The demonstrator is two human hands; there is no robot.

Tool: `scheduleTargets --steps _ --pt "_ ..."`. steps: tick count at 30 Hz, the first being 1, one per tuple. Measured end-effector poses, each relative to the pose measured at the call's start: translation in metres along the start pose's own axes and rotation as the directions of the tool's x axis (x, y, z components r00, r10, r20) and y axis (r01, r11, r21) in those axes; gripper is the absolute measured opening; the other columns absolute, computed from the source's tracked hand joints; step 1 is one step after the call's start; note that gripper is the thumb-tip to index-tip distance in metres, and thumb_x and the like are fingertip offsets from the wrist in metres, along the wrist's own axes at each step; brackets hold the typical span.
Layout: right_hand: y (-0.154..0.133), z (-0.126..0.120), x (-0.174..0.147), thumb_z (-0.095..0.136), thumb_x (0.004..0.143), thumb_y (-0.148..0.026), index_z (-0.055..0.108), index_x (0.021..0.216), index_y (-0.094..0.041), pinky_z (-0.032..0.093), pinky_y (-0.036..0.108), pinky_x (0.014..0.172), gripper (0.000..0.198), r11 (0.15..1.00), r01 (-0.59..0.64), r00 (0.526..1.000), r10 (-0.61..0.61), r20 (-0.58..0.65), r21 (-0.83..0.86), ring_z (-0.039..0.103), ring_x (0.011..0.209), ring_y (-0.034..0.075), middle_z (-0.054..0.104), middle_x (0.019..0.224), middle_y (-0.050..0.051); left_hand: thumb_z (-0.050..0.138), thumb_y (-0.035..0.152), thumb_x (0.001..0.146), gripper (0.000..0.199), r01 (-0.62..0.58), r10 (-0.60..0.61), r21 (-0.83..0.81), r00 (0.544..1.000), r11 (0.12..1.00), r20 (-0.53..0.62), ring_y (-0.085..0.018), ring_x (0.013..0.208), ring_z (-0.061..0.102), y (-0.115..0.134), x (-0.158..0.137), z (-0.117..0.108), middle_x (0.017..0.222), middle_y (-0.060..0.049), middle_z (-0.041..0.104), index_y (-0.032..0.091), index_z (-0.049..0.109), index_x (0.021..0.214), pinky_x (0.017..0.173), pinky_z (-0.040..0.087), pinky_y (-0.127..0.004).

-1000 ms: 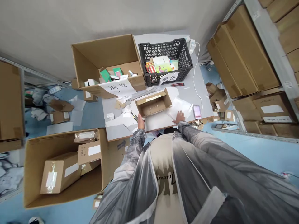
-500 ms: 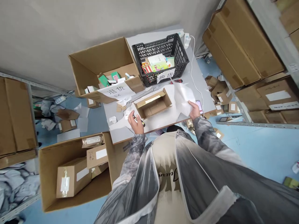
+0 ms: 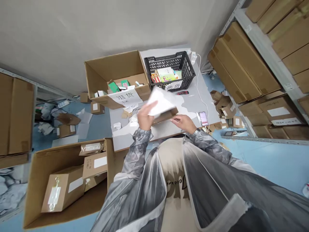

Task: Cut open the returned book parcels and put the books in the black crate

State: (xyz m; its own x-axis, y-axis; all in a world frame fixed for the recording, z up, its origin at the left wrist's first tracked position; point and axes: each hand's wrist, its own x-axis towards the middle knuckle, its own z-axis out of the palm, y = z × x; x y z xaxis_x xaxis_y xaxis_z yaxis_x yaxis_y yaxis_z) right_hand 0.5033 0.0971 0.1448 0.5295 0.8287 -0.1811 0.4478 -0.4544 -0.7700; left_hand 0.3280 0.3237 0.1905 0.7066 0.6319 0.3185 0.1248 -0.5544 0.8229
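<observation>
My left hand [image 3: 145, 116] is closed on a white sheet of paper [image 3: 161, 100], which is blurred and held above a small open cardboard box [image 3: 166, 118]. The sheet hides much of the box's inside. At the box's right front corner, my right hand [image 3: 183, 123] has its fingers pressed together on the cardboard edge. Both the box and the hands are over a grey table [image 3: 159, 132] near its front edge. Crumpled white paper [image 3: 133, 121] lies beside my left hand.
Behind stand a large carton [image 3: 113, 66] with small boxes and a black plastic crate [image 3: 189, 69] holding books. A red-and-black tool [image 3: 182, 92] and a phone [image 3: 203, 118] lie to the right. Another big carton [image 3: 31, 193] of parcels is at lower left. Shelves flank the table.
The white sheet has gone from my right hand on the right of the table to my left hand above the box. My right hand has moved left to the box's corner.
</observation>
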Motion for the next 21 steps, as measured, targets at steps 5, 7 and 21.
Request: scheduleTargets --steps 5,7,21 --pt "0.027 -0.004 0.002 0.074 0.115 -0.062 0.094 0.106 -0.027 0.072 0.043 0.098 0.041 0.964 -0.147 0.988 0.154 -0.013 0.222 0.093 0.105 0.031 0.095 0.112 0.008 0.080 0.037 0.113 0.056 0.153 -0.013 0.216 0.843 0.964 -0.538 -0.044 0.175 0.060 -0.015 -0.007 -0.002 0.166 -0.021 0.070 0.022 0.080 0.167 0.147 0.050 -0.061" --pt "0.036 0.001 0.007 0.072 0.113 -0.064 0.093 0.106 -0.027 0.074 0.045 0.099 0.042 0.928 -0.212 0.972 0.234 -0.037 0.305 0.093 0.112 0.033 0.095 0.116 0.009 0.089 0.036 0.106 0.050 0.125 -0.009 0.304 0.935 0.945 -0.355 -0.047 0.168 0.066 -0.038 -0.017 0.018 0.160 -0.019 0.074 0.026 0.086 0.155 0.144 0.053 -0.065" --pt "0.045 0.009 0.039 0.065 0.113 -0.061 0.092 0.104 -0.027 0.072 0.046 0.105 0.044 0.936 -0.037 0.925 0.165 -0.342 0.351 0.080 0.134 0.035 0.089 0.129 0.015 0.064 0.041 0.124 0.039 -0.087 -0.118 0.450 0.905 0.889 0.409 -0.042 0.155 0.073 -0.080 -0.048 0.063 0.144 -0.020 0.090 0.022 0.095 0.136 0.140 0.051 -0.066"
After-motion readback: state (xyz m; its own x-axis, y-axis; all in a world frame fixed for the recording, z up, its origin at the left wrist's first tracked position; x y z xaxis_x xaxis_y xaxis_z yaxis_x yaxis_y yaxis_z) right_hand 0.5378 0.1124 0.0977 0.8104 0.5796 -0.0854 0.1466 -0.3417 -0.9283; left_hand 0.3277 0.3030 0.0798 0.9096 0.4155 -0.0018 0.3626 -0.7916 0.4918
